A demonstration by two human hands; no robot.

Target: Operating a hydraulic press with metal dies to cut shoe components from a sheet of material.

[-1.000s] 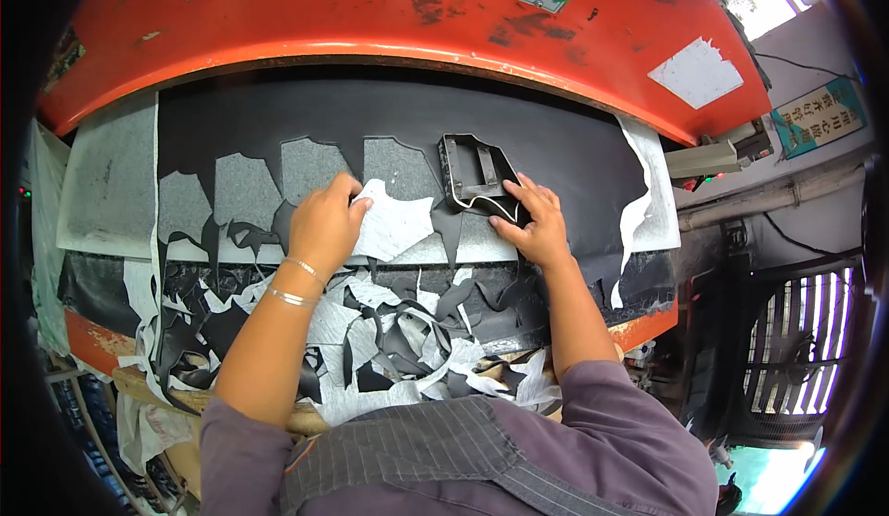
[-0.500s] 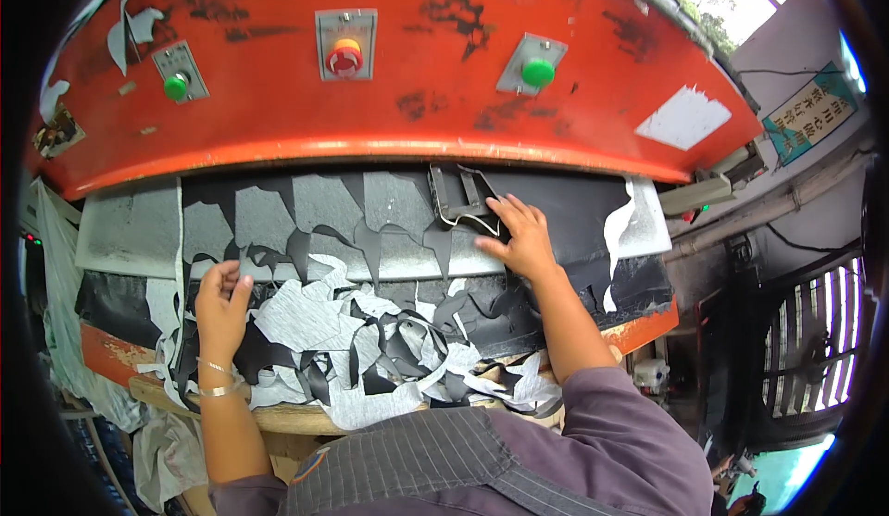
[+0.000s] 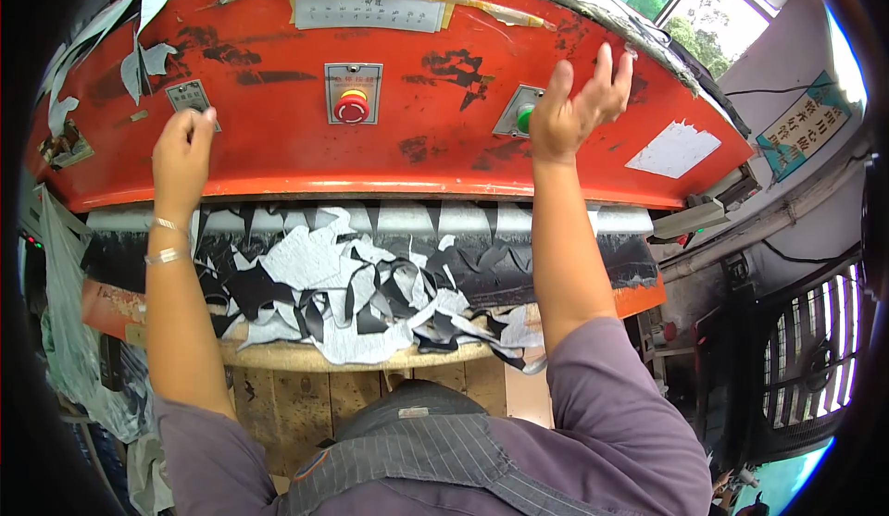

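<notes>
Both my hands are raised to the red front of a large press (image 3: 306, 160). My left hand (image 3: 181, 155), wearing bracelets at the wrist, is at the left metal button plate (image 3: 188, 97). Its fingers are curled in, and the button behind them is hidden. My right hand (image 3: 579, 113) has its fingers spread, its thumb side beside a green push button (image 3: 524, 119) that shows in part. Between the hands sits a red mushroom button (image 3: 352, 107) on its own plate. Neither hand visibly holds anything.
Grey and black material scraps (image 3: 319, 261) lie heaped along the front of the bed, over a wooden edge (image 3: 306, 357). Cut sheet material (image 3: 463, 220) shows under the red beam. A plastic sheet (image 3: 69, 303) hangs at left, and a dark slatted grille (image 3: 810, 349) stands at right.
Both hands have lifted off the bed to the button panel. My right hand has left the metal cutting die, which is now hidden under the beam. My view has tilted upward.
</notes>
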